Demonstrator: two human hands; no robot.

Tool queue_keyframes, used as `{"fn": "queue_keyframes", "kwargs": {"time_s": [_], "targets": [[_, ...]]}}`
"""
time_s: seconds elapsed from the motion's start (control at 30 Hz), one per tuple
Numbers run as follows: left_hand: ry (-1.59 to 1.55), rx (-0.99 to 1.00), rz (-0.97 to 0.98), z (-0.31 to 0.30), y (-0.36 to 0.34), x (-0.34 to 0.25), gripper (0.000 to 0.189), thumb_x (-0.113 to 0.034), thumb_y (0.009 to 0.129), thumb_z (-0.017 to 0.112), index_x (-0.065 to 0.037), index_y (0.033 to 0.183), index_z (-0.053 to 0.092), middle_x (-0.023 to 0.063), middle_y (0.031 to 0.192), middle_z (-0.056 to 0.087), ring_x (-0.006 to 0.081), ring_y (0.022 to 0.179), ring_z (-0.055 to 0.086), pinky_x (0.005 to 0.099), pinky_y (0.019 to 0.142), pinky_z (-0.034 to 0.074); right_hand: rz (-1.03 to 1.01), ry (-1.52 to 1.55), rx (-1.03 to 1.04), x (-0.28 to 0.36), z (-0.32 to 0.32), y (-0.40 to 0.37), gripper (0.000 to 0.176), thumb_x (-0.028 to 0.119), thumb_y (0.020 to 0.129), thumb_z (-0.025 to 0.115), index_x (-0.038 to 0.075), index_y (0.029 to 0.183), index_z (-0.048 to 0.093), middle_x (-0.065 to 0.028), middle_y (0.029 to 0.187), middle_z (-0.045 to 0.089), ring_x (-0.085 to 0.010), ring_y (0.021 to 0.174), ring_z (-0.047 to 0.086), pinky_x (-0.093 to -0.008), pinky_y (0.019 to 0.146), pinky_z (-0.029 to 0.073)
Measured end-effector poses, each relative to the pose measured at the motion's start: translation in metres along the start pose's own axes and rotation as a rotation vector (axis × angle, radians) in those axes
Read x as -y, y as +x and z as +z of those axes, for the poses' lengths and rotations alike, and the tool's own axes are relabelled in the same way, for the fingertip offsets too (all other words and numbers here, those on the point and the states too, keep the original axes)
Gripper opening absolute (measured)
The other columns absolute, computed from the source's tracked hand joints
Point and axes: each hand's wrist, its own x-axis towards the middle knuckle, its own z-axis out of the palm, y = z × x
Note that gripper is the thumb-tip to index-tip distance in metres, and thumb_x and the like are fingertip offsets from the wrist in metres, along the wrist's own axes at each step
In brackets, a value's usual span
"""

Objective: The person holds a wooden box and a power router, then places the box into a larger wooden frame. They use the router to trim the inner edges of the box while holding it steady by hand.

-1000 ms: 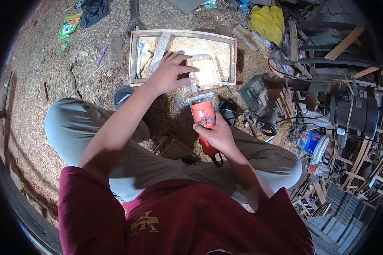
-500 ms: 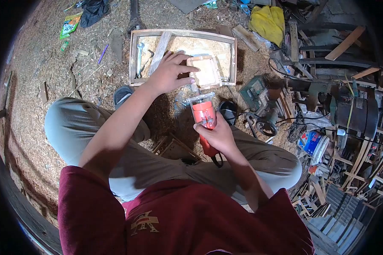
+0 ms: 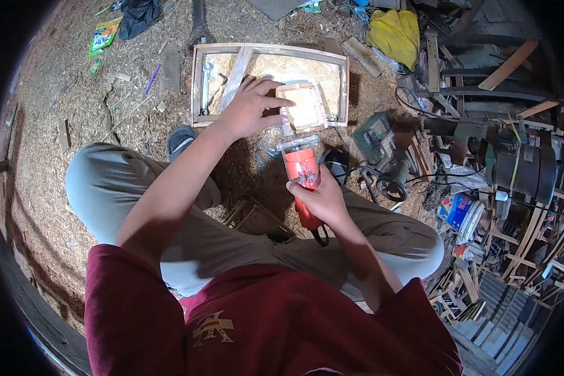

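Note:
My left hand (image 3: 254, 108) presses its fingers and thumb against the left side of a small square wooden frame (image 3: 320, 108), which lies over the front of a shallow wooden tray (image 3: 269, 49). My right hand (image 3: 321, 198) is wrapped round a red power tool (image 3: 302, 165) with a clear base at its top end. That base is close below the frame's lower edge; whether they touch I cannot tell. A grey wood strip (image 3: 237, 76) leans across the tray beside my left hand, and a wrench (image 3: 206, 86) lies at the tray's left end.
Sawdust covers the ground (image 3: 131, 119). A yellow cloth (image 3: 393, 36) and a wood block (image 3: 363, 56) lie behind the tray on the right. A green metal object (image 3: 373, 138), black cable, blue-and-white tub (image 3: 460, 214) and wood scraps fill the right side.
The red tool has shifted very slightly in my right hand's grip area, with its base still near the frame. My left hand stays on the frame.

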Motion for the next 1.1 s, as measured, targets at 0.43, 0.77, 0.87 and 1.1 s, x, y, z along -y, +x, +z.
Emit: {"fn": "queue_keyframes", "kwargs": {"time_s": [0.43, 0.77, 0.87, 1.1], "targets": [[0.025, -0.003, -0.002, 0.0, 0.0004, -0.0011, 0.043, -0.041, 0.092, 0.086, -0.033, 0.135, 0.082, 0.0128, 0.15, 0.063, 0.0412, 0.153, 0.048, 0.0629, 0.131, 0.027, -0.022, -0.05, 0.0, -0.0048, 0.0036, -0.002, 0.063, 0.047, 0.083, 0.091, 0.001, 0.116, 0.064, -0.0185, 0.102, 0.077, -0.0356, 0.097, 0.078, -0.0448, 0.09, 0.059], [0.018, -0.049, 0.028, 0.0031, 0.0001, 0.0014, 0.044, -0.039, 0.089, 0.088, -0.031, 0.132, 0.083, 0.0122, 0.146, 0.064, 0.0401, 0.148, 0.052, 0.0594, 0.128, 0.032, 0.018, -0.081, 0.002, -0.0078, 0.0035, 0.0012, 0.065, 0.049, 0.083, 0.091, 0.001, 0.116, 0.063, -0.0193, 0.103, 0.077, -0.0371, 0.096, 0.077, -0.0461, 0.09, 0.059], [0.02, -0.057, 0.032, 0.0033, 0.0002, 0.0014, 0.044, -0.039, 0.089, 0.088, -0.031, 0.132, 0.083, 0.0123, 0.146, 0.064, 0.0396, 0.148, 0.052, 0.0592, 0.128, 0.032, 0.012, -0.08, 0.001, -0.0079, 0.0036, 0.0014, 0.066, 0.05, 0.083, 0.09, 0.001, 0.116, 0.062, -0.02, 0.103, 0.077, -0.0378, 0.097, 0.077, -0.0467, 0.089, 0.059], [-0.003, -0.027, 0.023, 0.0004, 0.0015, -0.0002, 0.044, -0.039, 0.089, 0.088, -0.031, 0.132, 0.083, 0.0124, 0.146, 0.064, 0.0391, 0.148, 0.052, 0.0574, 0.127, 0.034, 0.0, -0.122, 0.013, -0.0037, 0.0035, -0.0011, 0.065, 0.049, 0.083, 0.09, 0.001, 0.118, 0.063, -0.0201, 0.104, 0.077, -0.0374, 0.098, 0.078, -0.0463, 0.09, 0.059]]}}
